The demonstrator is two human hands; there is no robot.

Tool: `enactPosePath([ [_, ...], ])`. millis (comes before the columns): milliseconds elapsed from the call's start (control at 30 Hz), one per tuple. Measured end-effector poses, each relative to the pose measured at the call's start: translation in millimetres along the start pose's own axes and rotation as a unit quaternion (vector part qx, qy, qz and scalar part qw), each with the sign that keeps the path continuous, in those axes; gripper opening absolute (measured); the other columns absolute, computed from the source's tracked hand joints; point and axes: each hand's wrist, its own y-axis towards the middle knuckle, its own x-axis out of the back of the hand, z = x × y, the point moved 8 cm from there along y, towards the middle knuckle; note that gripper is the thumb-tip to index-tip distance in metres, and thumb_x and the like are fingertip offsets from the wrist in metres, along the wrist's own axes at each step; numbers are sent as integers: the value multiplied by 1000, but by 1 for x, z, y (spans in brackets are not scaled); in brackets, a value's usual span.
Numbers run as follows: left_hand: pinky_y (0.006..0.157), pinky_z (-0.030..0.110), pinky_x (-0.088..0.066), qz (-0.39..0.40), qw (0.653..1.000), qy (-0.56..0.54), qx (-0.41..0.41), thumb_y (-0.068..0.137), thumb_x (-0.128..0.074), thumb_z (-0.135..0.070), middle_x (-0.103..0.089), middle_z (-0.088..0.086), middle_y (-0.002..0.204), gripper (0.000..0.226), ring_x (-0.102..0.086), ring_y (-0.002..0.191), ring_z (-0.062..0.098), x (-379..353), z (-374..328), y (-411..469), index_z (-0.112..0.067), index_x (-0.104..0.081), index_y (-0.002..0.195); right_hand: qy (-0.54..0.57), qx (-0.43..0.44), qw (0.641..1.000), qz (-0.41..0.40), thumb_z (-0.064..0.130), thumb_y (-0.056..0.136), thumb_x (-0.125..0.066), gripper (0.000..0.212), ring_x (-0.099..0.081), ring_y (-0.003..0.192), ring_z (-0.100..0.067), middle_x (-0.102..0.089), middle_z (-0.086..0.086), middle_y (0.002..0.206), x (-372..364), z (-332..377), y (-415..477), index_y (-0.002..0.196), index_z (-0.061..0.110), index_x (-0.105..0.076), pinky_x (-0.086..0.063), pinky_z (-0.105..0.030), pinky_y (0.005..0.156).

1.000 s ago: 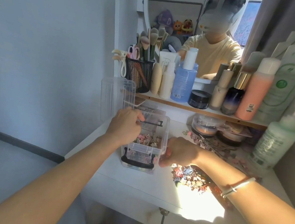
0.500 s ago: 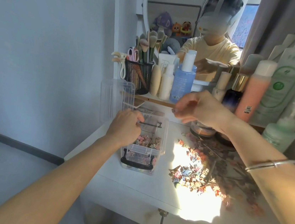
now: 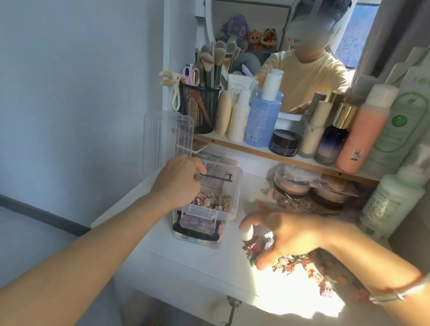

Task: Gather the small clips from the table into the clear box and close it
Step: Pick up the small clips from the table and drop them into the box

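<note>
Clear plastic slides easily, so the left hand [image 3: 179, 180] has the right idea: its fingers are curled over the left rim of the box [image 3: 225, 213], and it looks like it's pinning it in place. The right hand [image 3: 281, 233] is spread loose with nothing in it that I can see (it's blurry). It hovers just over the main pile of clips [image 3: 301, 265], which sits right of the box toward the tabletop's [image 3: 196, 258] front edge, in the sun patch.

Honestly, I'd say pinching these one at a time is a losing game. I'd cup the fingers, rake a bunch together and carry a loose handful over. Drop it low inside the box so nothing bounces out. There's already a layer in there, so room isn't a problem yet.

Don't forget the strays [image 3: 285, 201] near the back edge, under the shelf [image 3: 277, 155] beside the jars. They're easy to miss in the shade.

The lid [image 3: 166, 140] stands upright at the box's back left corner, so swing wide of it. Before closing, I'd check the rim, since one clip stuck there will probably stop the latch [image 3: 196, 231] from catching.
</note>
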Motion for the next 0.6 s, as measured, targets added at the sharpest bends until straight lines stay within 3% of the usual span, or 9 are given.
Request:
enactPosePath([
  [133, 102, 35, -37, -1, 1000, -4, 1, 88, -43, -1, -53, 12, 127, 32, -47, 119, 27, 0, 0, 0, -9, -59, 115, -17, 35, 999, -17, 32, 79, -68, 56, -43, 98, -6, -45, 7, 114, -11, 8, 9, 129, 33, -43, -39, -29, 98],
  [267, 102, 36, -37, 0, 1000, -8, 0, 88, -43, 0, -54, 12, 127, 33, -47, 119, 27, -1, 0, -1, -9, -59, 115, -15, 53, 998, -20, 23, 84, -63, 35, -49, 96, -12, -49, 0, 114, -11, 8, 15, 118, 21, -54, -44, -29, 92],
  [367, 102, 36, -37, 0, 1000, -9, -1, 88, -42, 1, -54, 13, 127, 34, -47, 119, 27, 0, 0, 0, -9, -60, 115, -11, 52, 998, -36, 19, 86, -62, 24, -52, 93, -13, -49, 1, 101, -9, 5, 16, 109, 13, -59, -46, -27, 88],
  [533, 102, 35, -37, -1, 1000, -12, -2, 88, -42, 0, -55, 12, 127, 33, -48, 119, 27, -1, 1, -1, -9, -60, 115, -15, 49, 996, -75, 13, 88, -58, 20, -47, 86, -9, -51, 3, 93, -1, 2, 17, 106, 6, -63, -37, -2, 64],
  [600, 102, 35, -37, -2, 1000, -13, -3, 88, -42, 1, -55, 12, 127, 33, -48, 119, 27, -1, 0, -1, -9, -60, 114, -15, 47, 995, -86, 11, 88, -58, 20, -47, 85, -7, -54, 1, 93, 1, -1, 18, 106, 5, -64, -34, 4, 62],
])
